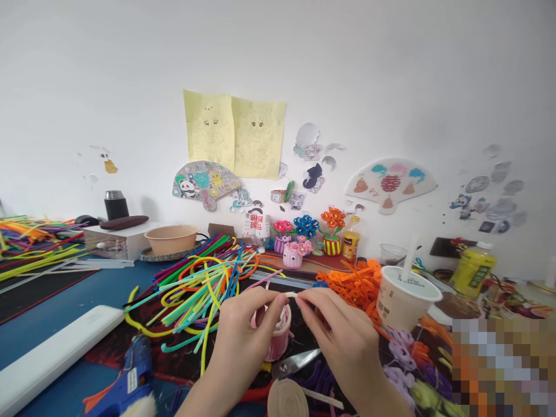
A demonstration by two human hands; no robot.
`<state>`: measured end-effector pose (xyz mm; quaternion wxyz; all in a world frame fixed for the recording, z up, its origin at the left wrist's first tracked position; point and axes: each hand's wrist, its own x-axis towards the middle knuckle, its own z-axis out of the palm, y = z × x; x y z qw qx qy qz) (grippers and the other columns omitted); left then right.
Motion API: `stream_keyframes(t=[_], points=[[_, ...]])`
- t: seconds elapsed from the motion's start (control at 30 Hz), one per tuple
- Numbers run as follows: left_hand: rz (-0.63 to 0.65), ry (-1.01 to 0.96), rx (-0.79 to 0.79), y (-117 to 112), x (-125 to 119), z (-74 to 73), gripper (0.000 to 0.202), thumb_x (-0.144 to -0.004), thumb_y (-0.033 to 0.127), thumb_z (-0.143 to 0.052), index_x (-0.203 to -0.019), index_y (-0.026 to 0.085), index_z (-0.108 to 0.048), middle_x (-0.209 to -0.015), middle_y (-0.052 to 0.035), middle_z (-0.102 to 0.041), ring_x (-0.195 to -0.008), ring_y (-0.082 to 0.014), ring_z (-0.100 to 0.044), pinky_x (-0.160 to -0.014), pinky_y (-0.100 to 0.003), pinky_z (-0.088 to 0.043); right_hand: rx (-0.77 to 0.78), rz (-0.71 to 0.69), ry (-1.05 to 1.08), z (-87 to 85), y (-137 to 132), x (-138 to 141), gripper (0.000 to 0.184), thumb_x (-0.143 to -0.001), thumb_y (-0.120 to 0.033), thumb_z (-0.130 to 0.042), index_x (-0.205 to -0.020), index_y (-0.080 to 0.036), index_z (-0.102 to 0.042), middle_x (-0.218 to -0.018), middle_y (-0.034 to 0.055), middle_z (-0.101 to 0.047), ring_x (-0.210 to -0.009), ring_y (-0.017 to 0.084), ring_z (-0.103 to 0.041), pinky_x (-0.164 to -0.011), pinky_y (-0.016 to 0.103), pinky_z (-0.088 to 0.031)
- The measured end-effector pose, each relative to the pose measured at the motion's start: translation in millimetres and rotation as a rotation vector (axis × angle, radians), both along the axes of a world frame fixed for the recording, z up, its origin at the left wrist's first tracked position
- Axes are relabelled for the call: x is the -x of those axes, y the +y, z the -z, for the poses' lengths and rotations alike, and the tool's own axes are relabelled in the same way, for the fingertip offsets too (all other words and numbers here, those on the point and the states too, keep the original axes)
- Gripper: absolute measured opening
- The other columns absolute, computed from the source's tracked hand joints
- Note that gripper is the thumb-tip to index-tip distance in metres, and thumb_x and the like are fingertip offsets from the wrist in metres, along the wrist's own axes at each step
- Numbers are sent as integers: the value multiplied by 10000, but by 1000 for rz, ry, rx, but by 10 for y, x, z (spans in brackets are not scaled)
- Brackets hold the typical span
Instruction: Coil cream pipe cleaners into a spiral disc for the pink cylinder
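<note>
My left hand and my right hand meet at the fingertips above the table. Both pinch a short whitish-pink pipe cleaner between thumb and forefinger. Just under the fingers stands a small pink pipe-cleaner pot, partly hidden by my left hand. A pair of scissors lies below the pot. A tangle of colourful pipe cleaners spreads out to the left of my left hand.
A paper cup with a straw stands right of my right hand, behind it a heap of orange pipe cleaners. A blue glue gun and a white long box lie at the left. Small pipe-cleaner flower pots line the wall.
</note>
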<state>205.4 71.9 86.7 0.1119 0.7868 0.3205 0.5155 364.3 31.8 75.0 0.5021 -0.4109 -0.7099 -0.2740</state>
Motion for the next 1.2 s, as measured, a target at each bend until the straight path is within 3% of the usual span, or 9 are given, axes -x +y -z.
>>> stream_keyframes(t=[0.27, 0.37, 0.47, 0.6, 0.67, 0.73, 0.93, 1.2], points=[[-5, -45, 65, 14, 29, 10, 223, -911, 267, -594, -748, 179, -718, -633, 12, -699, -513, -115, -565, -501, -207, -414, -20, 12, 11, 0, -1, -1, 157, -988, -137, -536, -868, -147, -637, -720, 21, -695, -557, 117, -639, -553, 242, -440], [-29, -89, 51, 38, 55, 7, 200, -911, 249, -590, -782, 178, -725, -655, 5, -718, -522, -121, -583, -499, -207, -430, 56, -20, 96, -11, -3, 13, 145, -946, -169, -585, -813, -166, -642, -659, -16, -644, -479, 100, -542, -497, 240, -407], [-56, -82, -23, 56, 74, -1, 197, -918, 214, -570, -792, 182, -718, -685, -6, -722, -545, -129, -585, -516, -216, -440, 270, -128, 334, -26, 18, 30, 190, -929, -280, -588, -798, -175, -678, -631, -11, -634, -455, 107, -518, -458, 225, -418], [-39, -15, -99, 59, 75, -12, 227, -931, 188, -546, -768, 185, -705, -699, -25, -704, -613, -152, -612, -565, -235, -467, 781, -439, 761, -43, 65, 0, 473, -924, -551, -530, -702, -155, -660, -541, -4, -573, -387, 102, -491, -372, 201, -377], [-8, 29, -112, 58, 68, -11, 232, -936, 182, -541, -774, 187, -708, -715, -32, -697, -671, -167, -635, -604, -249, -485, 998, -609, 851, -51, 71, -34, 537, -881, -634, -558, -680, -145, -648, -525, -27, -519, -363, 74, -421, -367, 191, -323], [22, 64, -122, 58, 59, -5, 246, -944, 176, -529, -785, 191, -716, -730, -34, -690, -704, -172, -642, -629, -259, -492, 1107, -726, 889, -57, 61, -67, 516, -843, -626, -631, -695, -133, -665, -562, -33, -509, -388, 53, -380, -394, 189, -276], [51, -9, -147, 40, 47, -9, 173, -937, 162, -562, -867, 190, -717, -803, -36, -720, -750, -167, -656, -661, -253, -500, 1200, -912, 1018, -33, 39, -108, 440, -770, -553, -767, -729, -126, -672, -570, -66, -430, -418, 37, -277, -431, 221, -136], [36, -61, -168, 12, 51, -52, 195, -929, 143, -580, -751, 172, -656, -711, -15, -671, -656, -138, -606, -606, -224, -468, 1199, -1092, 1121, -6, 58, -89, 404, -778, -505, -787, -724, -131, -646, -587, -65, -431, -429, 35, -268, -454, 232, -134]])
